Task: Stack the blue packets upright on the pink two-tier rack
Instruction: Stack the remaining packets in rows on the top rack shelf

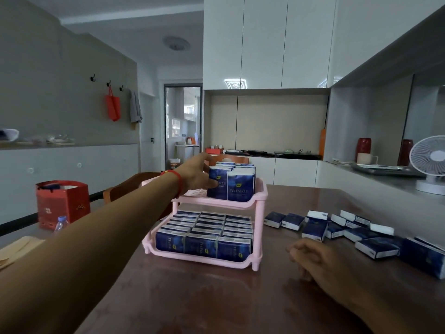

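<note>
**Seating a packet on the upper tier**

Far to the left of the reaching arm stand a red gift bag (63, 203) and a small water bottle (61, 222), both well clear of the work. The left hand (196, 175) is stretched out over the top shelf of the pink two-tier rack (258, 214), thumb and fingers clamped round the upright packet (217, 183) at the left end of the block standing there. Below that hand, the lower tier looks full, its packets upright in tight rows.

To finish this step well, I would press the packet flush against its neighbour on the hand's right, keep it vertical, and let go only once it stands without leaning toward the empty shelf space on the hand's near side.

Further right, the right hand (313, 257) rests on the table (192, 297), fingers loosely curled and holding nothing. Just beyond and to its right lie the loose blue packets (375, 247), flat and scattered, waiting to be picked up.
</note>
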The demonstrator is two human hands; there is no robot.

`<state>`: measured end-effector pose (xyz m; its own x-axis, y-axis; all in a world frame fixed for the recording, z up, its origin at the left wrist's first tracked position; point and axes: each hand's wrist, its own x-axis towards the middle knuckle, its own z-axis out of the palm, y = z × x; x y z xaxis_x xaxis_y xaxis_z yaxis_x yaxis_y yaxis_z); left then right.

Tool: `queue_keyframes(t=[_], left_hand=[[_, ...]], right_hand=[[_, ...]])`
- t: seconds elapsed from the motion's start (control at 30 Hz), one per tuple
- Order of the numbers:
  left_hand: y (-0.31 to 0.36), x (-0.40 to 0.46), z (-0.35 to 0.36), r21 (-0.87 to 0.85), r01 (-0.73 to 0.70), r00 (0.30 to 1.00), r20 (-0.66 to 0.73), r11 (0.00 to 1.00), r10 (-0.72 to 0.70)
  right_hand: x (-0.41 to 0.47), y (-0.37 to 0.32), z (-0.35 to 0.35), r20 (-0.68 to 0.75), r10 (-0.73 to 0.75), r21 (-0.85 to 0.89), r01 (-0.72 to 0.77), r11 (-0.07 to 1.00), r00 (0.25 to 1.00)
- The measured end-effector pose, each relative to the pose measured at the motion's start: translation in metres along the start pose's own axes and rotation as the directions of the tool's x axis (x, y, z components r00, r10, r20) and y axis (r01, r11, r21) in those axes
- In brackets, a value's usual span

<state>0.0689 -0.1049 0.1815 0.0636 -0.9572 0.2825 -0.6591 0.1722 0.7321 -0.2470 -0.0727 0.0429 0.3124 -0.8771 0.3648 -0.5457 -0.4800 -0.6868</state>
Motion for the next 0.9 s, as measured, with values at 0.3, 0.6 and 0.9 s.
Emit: queue_keyframes(t=[0.3, 0.6, 0.9], left_hand=[[-0.001, -0.002, 0.002, 0.046, 0.047, 0.991, 0.124, 0.998, -0.053], [0.007, 0.004, 0.010, 0.072, 0.062, 0.980, 0.183, 0.995, -0.074], [0.011, 0.004, -0.011, -0.233, 0.182, 0.947, 0.302, 0.955, -0.107]], right_hand=[[0.006, 0.013, 0.005, -0.010, 0.018, 0.028, -0.018, 0.999, 1.000], [0.007, 0.013, 0.006, 0.021, 0.005, 0.014, -0.005, 1.000, 1.000], [0.011, 0.019, 0.009, 0.038, 0.005, 0.048, -0.007, 0.999, 0.999]])
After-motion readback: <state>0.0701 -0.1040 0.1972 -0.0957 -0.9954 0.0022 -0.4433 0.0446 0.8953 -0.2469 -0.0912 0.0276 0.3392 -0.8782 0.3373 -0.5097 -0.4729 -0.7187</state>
